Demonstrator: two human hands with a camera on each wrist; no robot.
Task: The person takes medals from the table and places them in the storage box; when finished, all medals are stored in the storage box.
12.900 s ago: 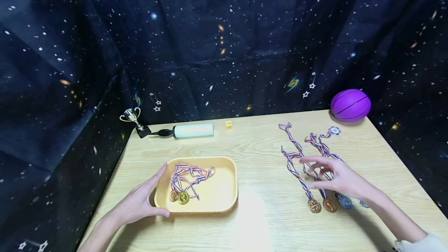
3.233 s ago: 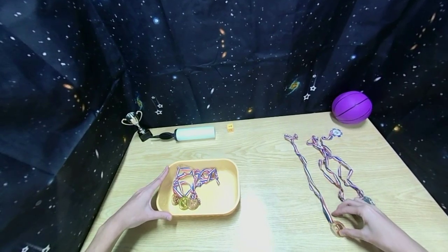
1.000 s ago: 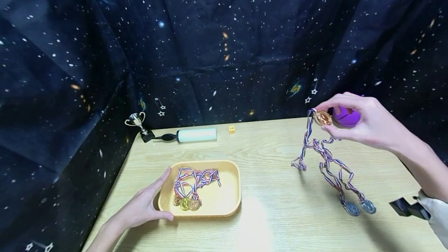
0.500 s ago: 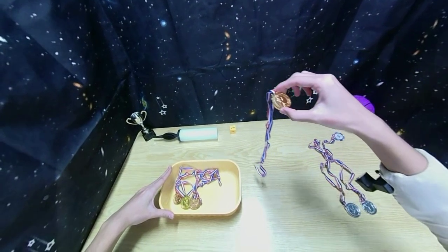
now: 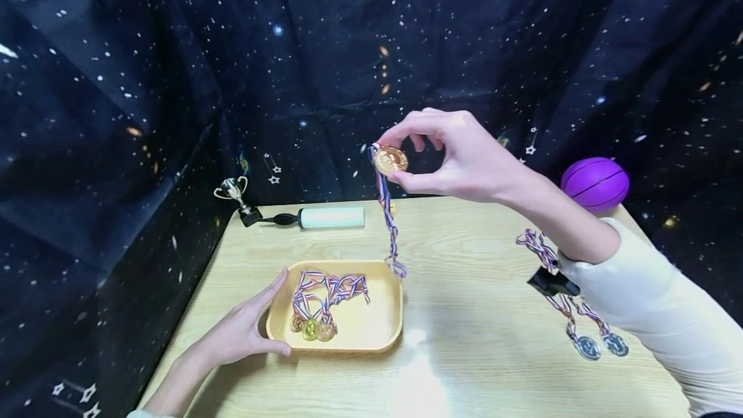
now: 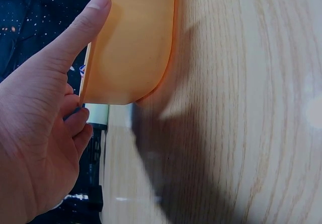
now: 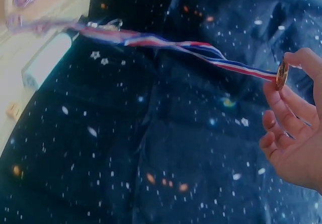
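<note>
Pinching a gold-coloured medal (image 5: 391,160) with the right hand (image 5: 461,157), high above the table (image 5: 476,263), dangling its striped ribbon (image 5: 392,236) near the yellow tray (image 5: 369,324), gripping that tray's left end with the left hand (image 5: 244,332).

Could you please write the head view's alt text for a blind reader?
A person's right grip pinches a lifted, round, gold-coloured medal, its red-white-blue ribbon hanging. The left grip holds a pale orange, round-cornered tray containing three round, ribboned medals. At right, two round, silver-coloured medals and a purple ball rest on a light wood-grain table.
</note>
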